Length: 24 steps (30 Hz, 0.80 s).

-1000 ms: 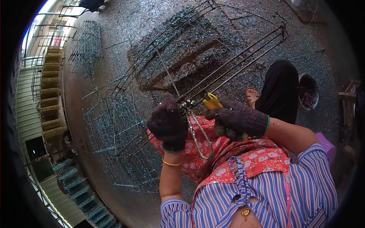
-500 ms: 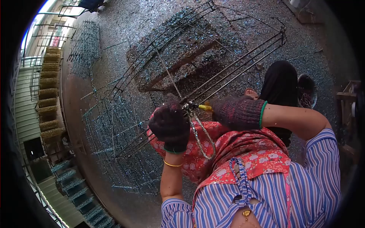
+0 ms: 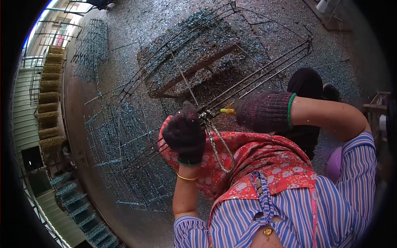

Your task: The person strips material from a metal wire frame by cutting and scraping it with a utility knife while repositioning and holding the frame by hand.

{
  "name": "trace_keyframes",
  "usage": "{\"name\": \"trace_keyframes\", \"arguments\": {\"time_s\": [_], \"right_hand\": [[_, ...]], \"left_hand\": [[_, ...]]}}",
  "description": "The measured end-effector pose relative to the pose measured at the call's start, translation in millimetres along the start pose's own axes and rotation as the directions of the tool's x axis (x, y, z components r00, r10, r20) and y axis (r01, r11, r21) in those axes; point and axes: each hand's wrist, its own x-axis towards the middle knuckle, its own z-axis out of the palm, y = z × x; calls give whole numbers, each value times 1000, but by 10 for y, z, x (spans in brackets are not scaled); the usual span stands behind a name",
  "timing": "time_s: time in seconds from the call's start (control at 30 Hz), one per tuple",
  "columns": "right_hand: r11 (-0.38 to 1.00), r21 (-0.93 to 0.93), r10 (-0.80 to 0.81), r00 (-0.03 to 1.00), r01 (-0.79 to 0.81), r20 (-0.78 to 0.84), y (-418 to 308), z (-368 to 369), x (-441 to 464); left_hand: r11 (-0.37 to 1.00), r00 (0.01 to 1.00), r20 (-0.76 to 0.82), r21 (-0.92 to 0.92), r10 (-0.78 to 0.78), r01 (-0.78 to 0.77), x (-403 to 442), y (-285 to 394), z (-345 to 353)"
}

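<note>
My left hand [image 3: 184, 135], in a dark knitted glove, is closed around the end of a long wire rack [image 3: 253, 71] near a crusted metal joint [image 3: 204, 115]. From that joint hangs a loop of speckled, coated wire [image 3: 226, 164], lying against the red floral apron [image 3: 252, 153]. My right hand [image 3: 264, 111], gloved too, is closed on a small tool with a yellow end [image 3: 228, 111]. That end points at the joint, a small distance to its right. The rest of the tool is hidden by the glove, so its kind cannot be told.
Beneath the rack is a low block [image 3: 198, 62] covered in glittering flakes, which also litter the floor [image 3: 132, 25]. Blue-flecked wire racks [image 3: 124, 144] stand at the left. Golden stacked racks [image 3: 50, 99] line the wall. A purple rounded object [image 3: 334, 162] shows beside my right sleeve.
My right hand has moved slightly right with the yellow-ended tool, away from the joint. My left hand keeps its grip. The purple object has come into view.
</note>
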Motion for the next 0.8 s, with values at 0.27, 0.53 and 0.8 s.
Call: {"name": "trace_keyframes", "arguments": {"time_s": [0.27,0.53,0.8], "right_hand": [[977,-183,121,992,-112,35,-158,96,249],[981,-194,4,997,-19,-76,-16,66,151],[952,297,140,964,-68,-226,205,-572,141]], "left_hand": [[1000,996,87,1,15,-15,-36,57,-41],[1000,1000,1,2,17,-17,-7,-112,17],[997,997,-11,19,79,-79,-39,-253,37]]}}
